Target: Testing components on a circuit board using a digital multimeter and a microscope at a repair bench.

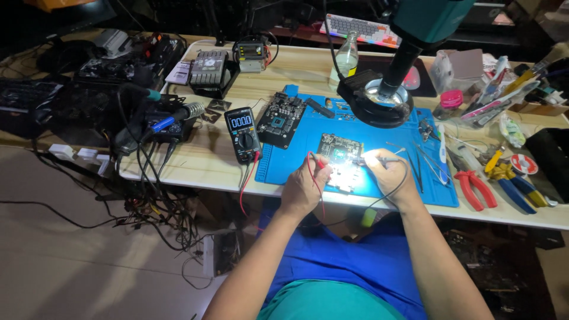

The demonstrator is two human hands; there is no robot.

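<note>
A dark circuit board [339, 155] lies on the blue work mat [296, 160], brightly lit by the lamp above. My left hand [303, 188] grips a red probe [319, 161] at the board's left edge. My right hand [388, 173] grips a black probe [374, 160] whose tip touches the board's right side. Red and black leads run from both probes to a black multimeter [243, 134] with a lit blue display, left of the mat.
A microscope head with ring light [379, 101] hangs over the mat. A second board [281, 118] lies at the mat's left. Tweezers [428, 160], red pliers [474, 188] and blue-yellow pliers [510, 181] lie right. Soldering tools [172, 121], a bottle [347, 58] and tangled cables [160, 201] sit left.
</note>
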